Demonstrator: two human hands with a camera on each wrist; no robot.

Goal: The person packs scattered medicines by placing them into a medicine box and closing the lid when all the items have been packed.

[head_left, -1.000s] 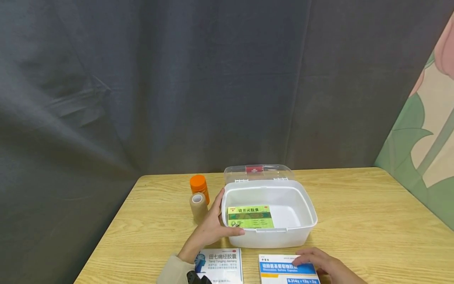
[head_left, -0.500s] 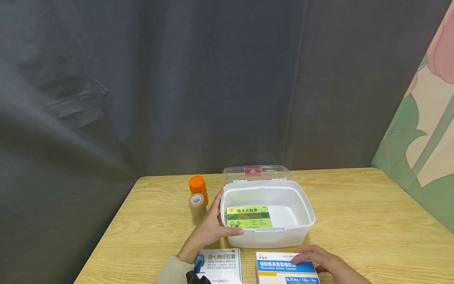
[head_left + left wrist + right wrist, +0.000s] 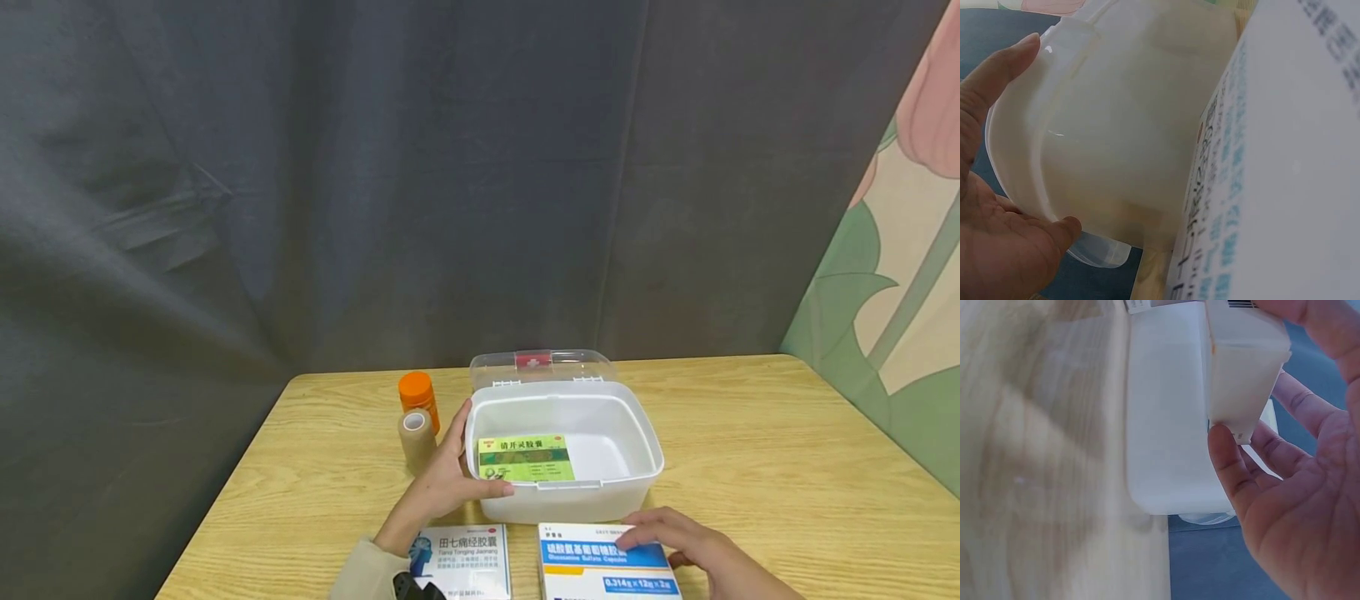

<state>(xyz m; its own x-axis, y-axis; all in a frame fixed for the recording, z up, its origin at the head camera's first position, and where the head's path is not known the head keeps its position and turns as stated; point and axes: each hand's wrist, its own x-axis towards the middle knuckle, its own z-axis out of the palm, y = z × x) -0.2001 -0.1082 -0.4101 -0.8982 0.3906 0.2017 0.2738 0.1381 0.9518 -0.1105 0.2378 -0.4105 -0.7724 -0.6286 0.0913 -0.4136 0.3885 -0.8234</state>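
1. From the head: facing forward and down over the counter (image 3: 735, 467), set back to frame the whole white box (image 3: 570, 504), with dark cloth (image 3: 450, 183) filling the upper part.
2. From the left wrist: turned sideways, aimed close past the left-hand fingers (image 3: 1002, 67) at the outer wall of the white box, with the white carton (image 3: 1297, 156) very near at right.
3. From the right wrist: turned the opposite way, aimed close past the right-hand fingers (image 3: 1229, 464) along the counter to the white box.
4. Overlapping in all three on white box, counter and dark cloth; in head and right wrist, also on the blue-and-white carton (image 3: 600, 567).
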